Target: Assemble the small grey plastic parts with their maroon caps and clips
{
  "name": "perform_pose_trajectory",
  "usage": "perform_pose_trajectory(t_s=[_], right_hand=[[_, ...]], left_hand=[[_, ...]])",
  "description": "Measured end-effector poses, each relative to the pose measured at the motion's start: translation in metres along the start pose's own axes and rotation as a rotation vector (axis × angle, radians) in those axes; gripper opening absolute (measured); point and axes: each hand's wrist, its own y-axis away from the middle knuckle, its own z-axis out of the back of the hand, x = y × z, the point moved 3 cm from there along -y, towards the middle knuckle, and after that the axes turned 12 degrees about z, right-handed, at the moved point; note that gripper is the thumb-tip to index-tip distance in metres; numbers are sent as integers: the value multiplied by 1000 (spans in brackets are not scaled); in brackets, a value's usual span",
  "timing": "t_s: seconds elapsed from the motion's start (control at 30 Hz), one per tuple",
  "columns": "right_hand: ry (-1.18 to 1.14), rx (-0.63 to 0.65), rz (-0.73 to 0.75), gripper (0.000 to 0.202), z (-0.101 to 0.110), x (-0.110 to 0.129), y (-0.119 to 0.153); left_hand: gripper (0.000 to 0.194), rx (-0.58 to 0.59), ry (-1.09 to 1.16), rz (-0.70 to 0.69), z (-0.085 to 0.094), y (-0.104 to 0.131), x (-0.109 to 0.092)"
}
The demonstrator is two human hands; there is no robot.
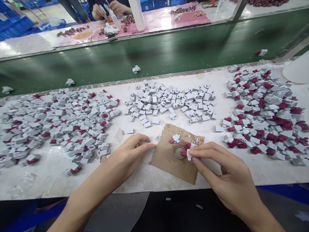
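My right hand (224, 170) pinches a small light-grey and maroon plastic piece (189, 155) between thumb and fingers. Its maroon end sits over a shallow round cap (179, 152) with a patterned rim. The cap rests on a tilted piece of brown cardboard (169, 164). Two more grey and maroon pieces lie on the cardboard: one piece (175, 139) above the cap, another piece (189, 145) beside my fingertips. My left hand (135, 153) lies at the cardboard's left edge, fingers stretched out and holding nothing visible.
Plain grey pieces (166, 100) are heaped in front of me. Mixed grey and maroon piles spread left (55, 122) and right (267, 112). Beyond runs a green conveyor belt (101, 66) with a few scattered pieces. Across it, a person's hands (116, 7) work above a pink mat (159, 22).
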Motion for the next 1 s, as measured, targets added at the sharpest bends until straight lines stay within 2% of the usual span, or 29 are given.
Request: perform_pose_trajectory(t_s=[0.1, 0.2, 0.27, 0.33, 0.43, 0.5, 0.67, 1.0], right_hand=[[-57, -16, -50, 21, 2, -1, 1], [-190, -78, -161, 19, 7, -5, 0], [-295, -123, -253, 18, 9, -9, -3], [-399, -179, -327, 17, 11, -12, -8], [-506, -283, -397, 16, 11, -17, -14], [-550, -336, -427, 17, 11, -19, -16], [-596, -378, -452, 19, 12, -22, -14], [-551, -329, -348, 13, 14, -21, -16]], left_hand=[[30, 8, 69, 30, 4, -3, 1], [17, -41, 252, 173, 10, -9, -6], [11, -56, 505, 286, 8, -16, -16], [15, -12, 816, 366, 0, -26, -31], [20, 92, 1198, 389, -17, -43, -59], [21, 141, 1334, 386, -26, -54, -75], [24, 198, 1402, 382, -38, -68, -94], [18, 188, 1305, 385, -39, -71, -94]])
